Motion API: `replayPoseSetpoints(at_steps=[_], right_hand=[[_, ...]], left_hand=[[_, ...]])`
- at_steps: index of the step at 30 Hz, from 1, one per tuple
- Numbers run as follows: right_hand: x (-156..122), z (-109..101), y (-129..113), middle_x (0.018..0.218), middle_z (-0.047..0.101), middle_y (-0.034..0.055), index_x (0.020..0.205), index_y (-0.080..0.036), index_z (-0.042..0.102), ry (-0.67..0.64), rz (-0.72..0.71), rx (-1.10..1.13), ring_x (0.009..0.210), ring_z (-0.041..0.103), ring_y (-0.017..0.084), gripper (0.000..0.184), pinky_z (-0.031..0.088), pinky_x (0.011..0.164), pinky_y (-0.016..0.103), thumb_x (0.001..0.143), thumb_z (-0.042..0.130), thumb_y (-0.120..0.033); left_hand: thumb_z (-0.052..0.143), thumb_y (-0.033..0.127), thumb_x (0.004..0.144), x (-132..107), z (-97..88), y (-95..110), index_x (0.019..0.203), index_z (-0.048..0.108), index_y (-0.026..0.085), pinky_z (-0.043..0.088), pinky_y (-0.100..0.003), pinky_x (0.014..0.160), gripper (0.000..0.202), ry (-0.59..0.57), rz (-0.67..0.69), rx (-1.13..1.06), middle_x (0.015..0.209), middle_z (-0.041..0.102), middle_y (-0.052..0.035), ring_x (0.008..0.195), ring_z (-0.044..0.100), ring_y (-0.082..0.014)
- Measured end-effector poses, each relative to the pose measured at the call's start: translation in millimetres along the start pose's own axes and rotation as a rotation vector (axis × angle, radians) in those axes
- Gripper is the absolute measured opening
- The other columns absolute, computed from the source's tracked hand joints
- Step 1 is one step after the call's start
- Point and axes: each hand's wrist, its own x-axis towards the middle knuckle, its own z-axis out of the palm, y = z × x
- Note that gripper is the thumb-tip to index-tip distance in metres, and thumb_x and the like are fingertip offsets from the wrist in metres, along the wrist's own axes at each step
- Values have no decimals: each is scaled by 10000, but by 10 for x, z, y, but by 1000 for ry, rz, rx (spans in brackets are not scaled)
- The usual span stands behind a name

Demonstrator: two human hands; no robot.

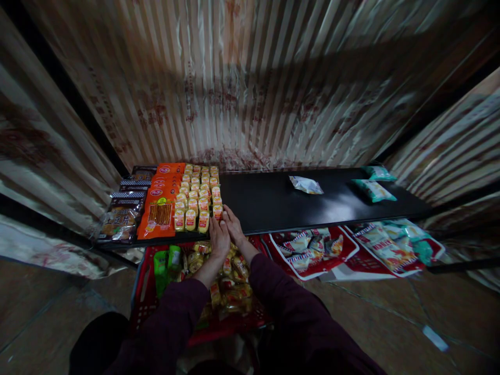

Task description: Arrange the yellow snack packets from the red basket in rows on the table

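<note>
Small yellow-wrapped snack cakes (203,221) stand in tight rows on the black shelf (258,205). Both my hands meet at the front right corner of this block. My left hand (219,239) grips the front of the nearest yellow snack cake (217,211) in the right-hand row. On its right side, my right hand (233,226) closes against the same packet, fingers bunched. Some fingertips are hidden behind the packet and by each other. Below my forearms, a red basket (140,297) holds many more loose yellow-wrapped cakes (234,297) and green packets (161,271).
Left of the cakes lie orange snack bags (158,208) and dark bags (119,219). Farther right on the shelf are a white packet (307,185) and teal packets (375,190). Red baskets of bags (312,247) sit beneath the shelf. A striped curtain (242,104) hangs behind.
</note>
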Motion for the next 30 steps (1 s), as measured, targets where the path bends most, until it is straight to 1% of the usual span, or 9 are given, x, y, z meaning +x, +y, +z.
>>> replayPoseSetpoints(at_steps=[5,10,14,18,22,25,30], right_hand=[[8,31,-2,1273,611,62,1233,-215,591,0,-12,8,1179,564,216,557,396,1051,387,835,479,-588],[14,47,-29,1230,640,46,1219,-228,603,-15,-58,9,1131,596,212,532,437,1013,373,833,492,-578],[13,67,-26,1245,631,51,1239,-220,587,8,-31,-3,1145,586,209,551,427,1022,369,832,486,-578],[-14,71,-13,1247,628,70,1231,-204,594,80,-4,-34,1152,580,215,546,428,1020,366,831,490,-561],[-51,62,-12,1270,612,87,1231,-184,594,72,11,-71,1176,564,223,556,411,1038,373,837,473,-557],[-80,62,-10,1267,614,86,1219,-185,601,93,5,-67,1180,562,226,538,407,1043,386,837,482,-545],[-125,59,-13,1255,623,81,1200,-192,613,125,11,-69,1172,567,224,506,409,1044,383,827,511,-519]], left_hand=[[247,318,918,7,-20,9,1385,349,46,139,-341,1168,550,5,5,-19,1499,306,-188,1420,210,-209],[266,332,916,36,-37,12,1374,357,19,154,-320,1164,562,-10,-6,-18,1491,309,-210,1408,247,-209],[283,334,914,53,-32,-7,1374,371,70,159,-339,1166,538,14,-2,-30,1487,336,-176,1401,268,-201],[281,335,915,30,-22,-20,1381,356,53,161,-342,1165,550,8,1,-26,1493,318,-184,1406,256,-207],[264,321,917,-15,-23,-19,1388,340,33,141,-333,1169,558,23,9,-29,1503,291,-193,1418,219,-208],[248,315,920,-39,-27,-24,1402,322,45,132,-324,1170,558,18,12,-42,1511,282,-183,1423,198,-201],[253,359,920,-66,-37,-38,1406,316,48,126,-297,1166,581,-6,10,-36,1521,258,-180,1427,182,-190]])
